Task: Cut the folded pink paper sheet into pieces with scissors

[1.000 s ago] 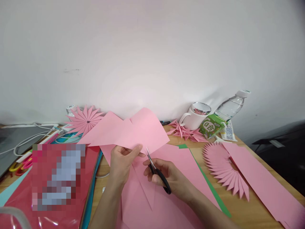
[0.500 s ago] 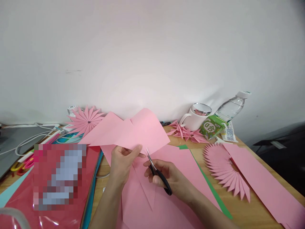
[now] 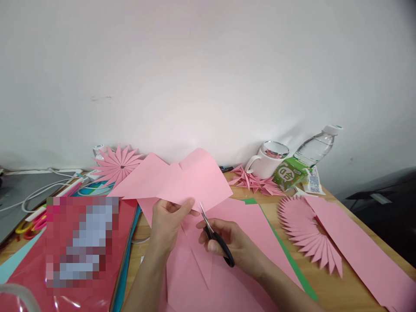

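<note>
A large pink sheet (image 3: 182, 182) with creases is pinched along its lower edge by my left hand (image 3: 170, 221), thumb on top. Black-handled scissors (image 3: 219, 245) are in my right hand (image 3: 235, 245), their blades pointing up and left. The blade tips overlap the sheet's lower edge, just right of my left thumb. Whether the blades are slightly parted is hard to tell. More pink paper (image 3: 234, 277) lies on the table under both hands, with a green sheet (image 3: 292, 264) showing along its right side.
At the left are a red package (image 3: 29, 268), cables and a pink folded rosette (image 3: 121, 167). At the back right stand a white mug (image 3: 266, 162), a green box (image 3: 287, 173) and a tilted bottle (image 3: 315, 147). A pink pleated fan (image 3: 305, 232) and strip (image 3: 357, 247) lie right.
</note>
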{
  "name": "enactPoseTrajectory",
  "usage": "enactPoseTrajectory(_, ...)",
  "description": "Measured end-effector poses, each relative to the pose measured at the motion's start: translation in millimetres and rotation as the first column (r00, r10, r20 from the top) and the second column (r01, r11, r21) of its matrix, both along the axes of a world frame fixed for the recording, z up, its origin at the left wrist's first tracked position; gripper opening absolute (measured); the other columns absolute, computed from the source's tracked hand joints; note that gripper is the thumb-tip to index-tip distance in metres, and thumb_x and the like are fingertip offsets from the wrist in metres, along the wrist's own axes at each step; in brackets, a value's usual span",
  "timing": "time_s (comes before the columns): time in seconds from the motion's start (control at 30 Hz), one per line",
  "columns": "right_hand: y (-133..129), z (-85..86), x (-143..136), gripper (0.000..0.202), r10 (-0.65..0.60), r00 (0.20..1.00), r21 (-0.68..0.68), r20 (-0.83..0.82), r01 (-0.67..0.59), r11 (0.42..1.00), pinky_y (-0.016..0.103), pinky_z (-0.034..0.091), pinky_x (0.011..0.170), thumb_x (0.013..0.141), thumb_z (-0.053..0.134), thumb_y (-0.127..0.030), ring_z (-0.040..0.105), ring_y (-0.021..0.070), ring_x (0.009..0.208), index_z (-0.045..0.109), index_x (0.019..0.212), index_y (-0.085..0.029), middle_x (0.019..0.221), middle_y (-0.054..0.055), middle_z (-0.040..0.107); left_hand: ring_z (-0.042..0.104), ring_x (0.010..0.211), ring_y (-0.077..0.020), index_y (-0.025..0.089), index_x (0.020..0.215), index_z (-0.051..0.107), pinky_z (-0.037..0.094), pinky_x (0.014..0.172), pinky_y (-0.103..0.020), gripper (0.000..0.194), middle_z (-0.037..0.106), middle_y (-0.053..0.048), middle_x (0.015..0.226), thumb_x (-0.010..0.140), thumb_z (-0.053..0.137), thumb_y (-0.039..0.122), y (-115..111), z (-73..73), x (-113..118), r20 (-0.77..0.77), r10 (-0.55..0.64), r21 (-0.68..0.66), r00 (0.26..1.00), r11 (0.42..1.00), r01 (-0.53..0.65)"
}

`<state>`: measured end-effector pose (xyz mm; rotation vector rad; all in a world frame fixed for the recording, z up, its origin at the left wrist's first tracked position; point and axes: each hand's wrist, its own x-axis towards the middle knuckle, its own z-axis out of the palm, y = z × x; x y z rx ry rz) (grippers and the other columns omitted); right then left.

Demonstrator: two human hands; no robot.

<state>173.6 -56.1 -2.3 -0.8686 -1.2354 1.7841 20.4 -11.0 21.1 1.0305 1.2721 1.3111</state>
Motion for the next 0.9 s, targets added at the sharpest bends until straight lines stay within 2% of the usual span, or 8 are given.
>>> enactPoseTrajectory(0.2, 0.0, -2.0, -2.2, 0.032, -0.017, 1.0, 0.047, -0.005, 0.017, 0.999, 0.022, 0.032, 0.056, 0.071, 0.069, -0.034, 0.042, 0.0084, 0.061, 0.061, 0.097, -0.016, 0.069, -0.002, 0.051, 0.061, 0.051, -0.0105, 0.013, 0.065, 0.064, 0.048, 0.055, -0.02, 0.017, 0.065, 0.001, 0.058, 0.058, 0.075, 0.025, 1.3, -1.8, 0.0, 0.036, 0.014, 0.018, 0.999, 1.0, -0.015)
enactPoseTrajectory(0.6, 0.2, -8.5, -4.1, 0.028, -0.06, 0.998, 0.047, 0.018, 0.059, 0.997, 0.02, 0.029, 0.051, 0.071, 0.07, -0.031, 0.036, 0.0057, 0.055, 0.063, 0.093, -0.015, 0.063, -0.004, 0.045, 0.061, 0.052, -0.0125, 0.013, 0.068, 0.066, 0.049, 0.058, -0.024, 0.018, 0.065, -0.001, 0.057, 0.06, 0.074, 0.027, 0.7, -2.9, -1.2, 0.006, 0.02, 0.019, 1.0, 1.0, -0.02)
enactPoseTrajectory(0.9, 1.8, -12.5, -5.3, 0.031, -0.071, 0.997, 0.026, 0.036, 0.07, 0.997, 0.02, 0.034, 0.048, 0.071, 0.069, -0.035, 0.04, 0.0061, 0.049, 0.063, 0.094, -0.015, 0.058, -0.005, 0.046, 0.062, 0.052, -0.0106, 0.014, 0.065, 0.064, 0.049, 0.056, -0.021, 0.018, 0.066, 0.0, 0.059, 0.059, 0.075, 0.027, 0.7, -4.5, -1.1, 0.016, 0.018, 0.021, 1.0, 1.0, -0.018)
